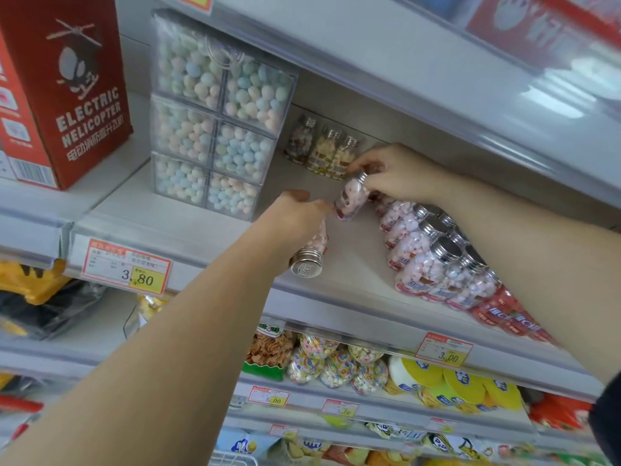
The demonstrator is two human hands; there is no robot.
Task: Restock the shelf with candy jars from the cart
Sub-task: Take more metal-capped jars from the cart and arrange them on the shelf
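The left hand (295,216) grips 1 capped jar (311,252) of pink candies; the right hand (393,173) pinches a second jar (351,201) by its cap, above the shelf (353,267) middle.

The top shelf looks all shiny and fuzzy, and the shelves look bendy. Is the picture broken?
Not broken. Head view: light glares white off the top shelf's front strip, and the red packs above it are blurred. Head view again: the wide lens tilts and bows the shelf edges. Head view, middle: the 3.80 price tag and the candy jar in the left hand look sharp.
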